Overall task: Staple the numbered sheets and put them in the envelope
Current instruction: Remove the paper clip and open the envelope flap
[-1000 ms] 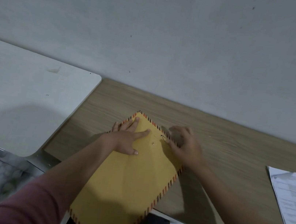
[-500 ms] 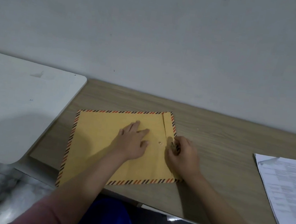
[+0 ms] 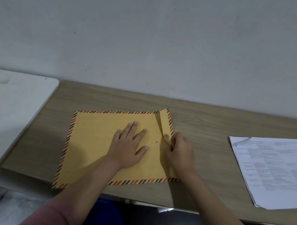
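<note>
A yellow envelope (image 3: pixel 93 142) with a striped red-and-black border lies flat on the wooden table (image 3: pixel 207 140), its flap end to the right. My left hand (image 3: pixel 129 148) presses flat on the envelope's middle, fingers spread. My right hand (image 3: pixel 180 153) pinches the flap (image 3: pixel 164 124) at its edge, next to a small metal fastener (image 3: pixel 156 142). A stack of printed sheets (image 3: pixel 277 170) lies on the table to the right, one top corner curled, apart from both hands.
A white tabletop (image 3: pixel 2 115) adjoins the wooden table on the left. A blue round container (image 3: pixel 106 221) sits on the dark floor below the table's front edge. A grey wall rises right behind the table.
The envelope has turned from a diagonal, overhanging position to lying lengthwise on the table. My right hand has closed on the flap edge while my left hand stays flat on top.
</note>
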